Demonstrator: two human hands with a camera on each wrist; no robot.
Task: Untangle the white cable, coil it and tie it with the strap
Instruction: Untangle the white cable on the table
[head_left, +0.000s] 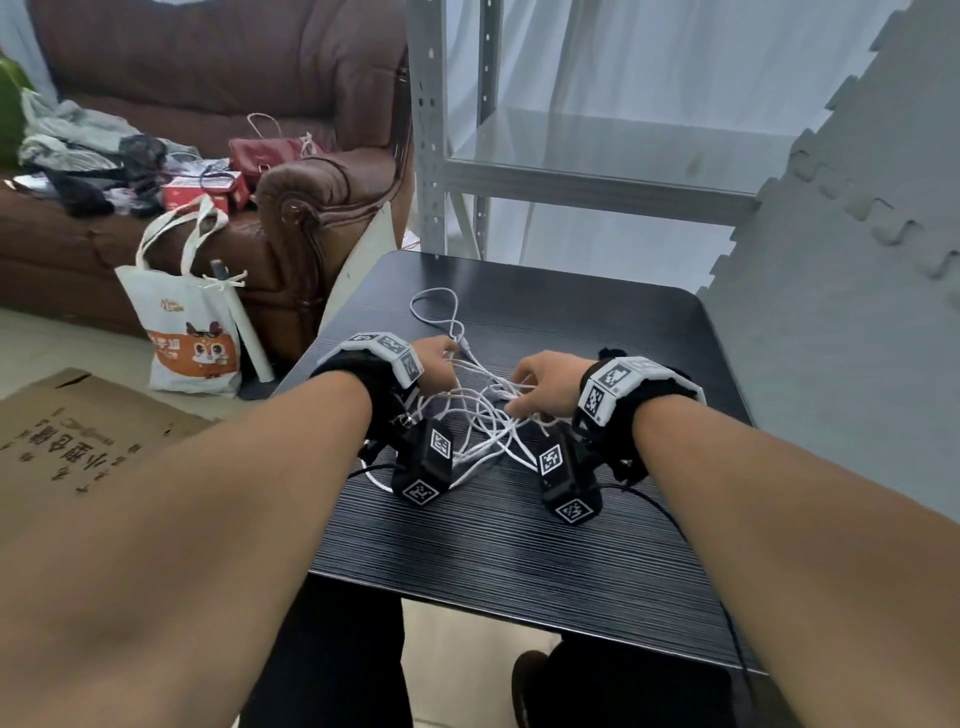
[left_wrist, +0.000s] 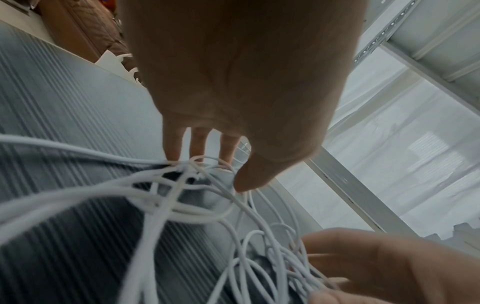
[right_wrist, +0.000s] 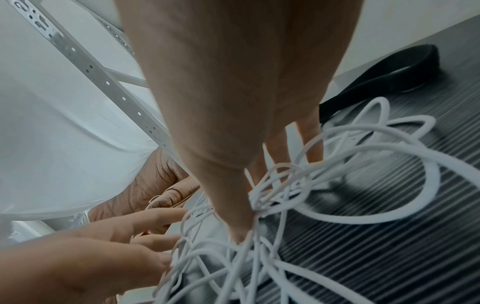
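A tangled white cable (head_left: 470, 454) lies on the black ribbed table (head_left: 519, 545) between my hands. My left hand (head_left: 449, 353) points its fingers down into the tangle and pinches several strands (left_wrist: 153, 222) at its fingertips (left_wrist: 174, 152). My right hand (head_left: 517, 395) has its thumb and fingers curled round a knot of loops (right_wrist: 431, 185). A loose loop with a connector trails toward the table's far side. The black strap (right_wrist: 384, 80) lies on the table just beyond my right hand, partly hidden behind the wrist (head_left: 605, 353).
A brown sofa (head_left: 311, 197) with clutter, a white tote bag (head_left: 192, 332) and a cardboard box (head_left: 78, 431) stand left of the table. A grey metal shelf (head_left: 597, 176) is behind it. Grey foam mats (head_left: 857, 312) line the right.
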